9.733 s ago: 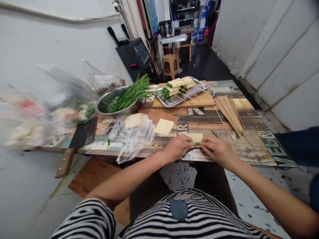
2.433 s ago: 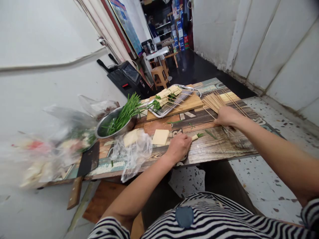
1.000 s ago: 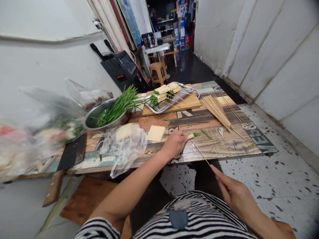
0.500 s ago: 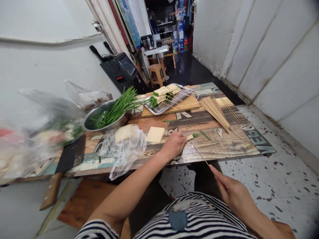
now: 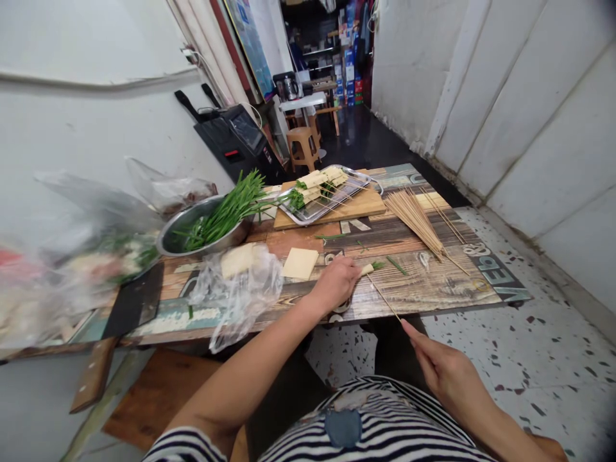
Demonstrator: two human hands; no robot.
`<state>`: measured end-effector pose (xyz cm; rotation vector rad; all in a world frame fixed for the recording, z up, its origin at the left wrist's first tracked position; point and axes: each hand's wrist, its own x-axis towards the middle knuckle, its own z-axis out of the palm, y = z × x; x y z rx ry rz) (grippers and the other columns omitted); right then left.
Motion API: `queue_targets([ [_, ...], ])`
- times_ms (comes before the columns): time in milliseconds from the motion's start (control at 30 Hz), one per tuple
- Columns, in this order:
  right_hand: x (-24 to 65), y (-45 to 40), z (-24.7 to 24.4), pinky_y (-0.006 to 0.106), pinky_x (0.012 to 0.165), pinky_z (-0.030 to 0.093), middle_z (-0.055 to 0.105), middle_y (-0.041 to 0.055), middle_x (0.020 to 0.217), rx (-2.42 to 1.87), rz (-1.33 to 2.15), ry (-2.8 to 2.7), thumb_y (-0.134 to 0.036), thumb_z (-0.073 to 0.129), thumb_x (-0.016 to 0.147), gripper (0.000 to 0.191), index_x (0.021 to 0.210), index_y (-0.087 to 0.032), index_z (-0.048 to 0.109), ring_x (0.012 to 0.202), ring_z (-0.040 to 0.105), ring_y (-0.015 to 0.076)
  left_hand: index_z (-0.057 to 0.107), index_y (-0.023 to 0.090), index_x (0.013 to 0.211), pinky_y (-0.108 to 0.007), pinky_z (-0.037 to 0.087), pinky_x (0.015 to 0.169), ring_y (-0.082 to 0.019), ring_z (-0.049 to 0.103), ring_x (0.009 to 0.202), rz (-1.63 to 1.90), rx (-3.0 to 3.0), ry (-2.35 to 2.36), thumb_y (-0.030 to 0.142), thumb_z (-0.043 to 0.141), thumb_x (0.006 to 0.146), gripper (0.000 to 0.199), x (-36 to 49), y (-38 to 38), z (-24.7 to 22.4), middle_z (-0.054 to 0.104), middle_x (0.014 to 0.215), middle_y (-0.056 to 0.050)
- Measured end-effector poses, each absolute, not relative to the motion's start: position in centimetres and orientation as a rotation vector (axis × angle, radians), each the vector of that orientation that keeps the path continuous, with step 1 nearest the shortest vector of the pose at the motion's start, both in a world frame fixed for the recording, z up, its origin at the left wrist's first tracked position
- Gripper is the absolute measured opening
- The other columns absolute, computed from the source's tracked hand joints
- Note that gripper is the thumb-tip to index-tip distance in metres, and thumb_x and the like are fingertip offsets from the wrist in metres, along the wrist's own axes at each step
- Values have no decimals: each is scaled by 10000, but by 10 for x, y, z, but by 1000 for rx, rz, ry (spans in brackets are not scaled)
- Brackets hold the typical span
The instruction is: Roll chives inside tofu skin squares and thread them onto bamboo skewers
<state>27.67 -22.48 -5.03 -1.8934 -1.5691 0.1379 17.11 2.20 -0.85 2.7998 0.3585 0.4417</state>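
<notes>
On the table, my left hand [image 5: 341,280] is closed over a pale tofu-skin roll [image 5: 366,269], which has green chive ends [image 5: 378,265] sticking out at its right. My right hand [image 5: 445,369], low at the table's front edge, pinches a thin bamboo skewer [image 5: 385,298]. The skewer slants up and left, its far end at the roll; whether the tip has gone in cannot be seen. Left of my left hand lies a stack of square tofu-skin sheets [image 5: 301,263]. More sheets [image 5: 238,260] rest on a crumpled clear plastic bag [image 5: 245,301].
A metal bowl [image 5: 166,240] holds chives. Behind, a metal tray [image 5: 308,218] of skewered rolls sits on a wooden board [image 5: 283,221]. Loose bamboo skewers [image 5: 416,221] lie at right. A cleaver [image 5: 135,305] overhangs the front edge at left, beside blurred plastic bags [image 5: 72,269].
My right hand has shifted very slightly left with the skewer. My left hand stays on the roll. The whole view has tilted a little.
</notes>
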Motion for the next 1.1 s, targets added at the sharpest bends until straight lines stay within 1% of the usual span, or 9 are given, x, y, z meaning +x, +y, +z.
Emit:
queue_targets([
  [67,277,-223,-50,173,614,536,736,80,925,-1901,126,-1578,-155,372,920,414,1289,-86,547,680,684,110,695,150,784,-295,428,729,-178,566,776,437,2802,348,276,381,964,384,171,22,-8,643,795,-82],
  [200,279,-219,-50,183,578,528,736,78,834,-1945,104,-1611,-166,353,927,420,1288,-82,550,604,660,113,690,150,763,-301,443,744,-183,568,785,445,2792,349,277,362,967,406,171,22,-8,643,779,-84],
  [367,282,-209,-47,201,560,510,733,66,789,-2083,-28,-1680,-136,338,907,442,1284,-140,568,562,646,123,684,153,752,-306,449,752,-180,567,777,463,2780,353,284,355,968,415,172,22,-9,644,775,-79],
  [500,280,-186,-31,215,495,452,728,61,754,-2249,-123,-1784,-117,375,884,437,1261,-159,593,567,656,148,677,148,755,-293,441,765,-167,574,786,493,2751,332,258,376,964,383,172,21,-9,653,801,-77],
  [633,277,-156,-11,218,496,400,726,68,760,-2446,-15,-1884,-103,420,866,461,1295,-190,564,609,665,160,673,150,735,-276,427,741,-161,564,775,486,2769,339,239,412,952,351,172,21,-10,645,778,-65],
  [733,277,-139,-4,228,512,392,727,93,797,-2500,53,-1913,-114,434,861,474,1319,-184,539,655,676,184,673,147,739,-283,429,748,-169,564,793,465,2782,353,230,424,946,334,173,21,-11,644,779,-67],
  [833,279,-132,-4,238,509,393,722,115,783,-2497,33,-1946,-113,441,850,467,1300,-160,556,642,674,195,674,144,771,-291,437,764,-172,569,809,422,2787,360,207,450,931,282,172,22,-10,646,800,-69],
  [967,285,-135,-9,239,498,393,707,107,715,-2401,-141,-2053,-90,457,821,454,1253,-139,587,576,650,177,668,143,846,-314,448,807,-183,569,859,380,2857,392,186,496,903,186,170,18,-9,649,870,-73],
  [1100,304,-142,-18,259,551,429,714,89,788,-2158,-349,-2146,-119,429,839,389,1168,-161,634,642,650,181,645,113,839,-331,456,780,-198,562,823,323,3018,455,169,470,908,197,174,11,-16,634,817,-90],
])
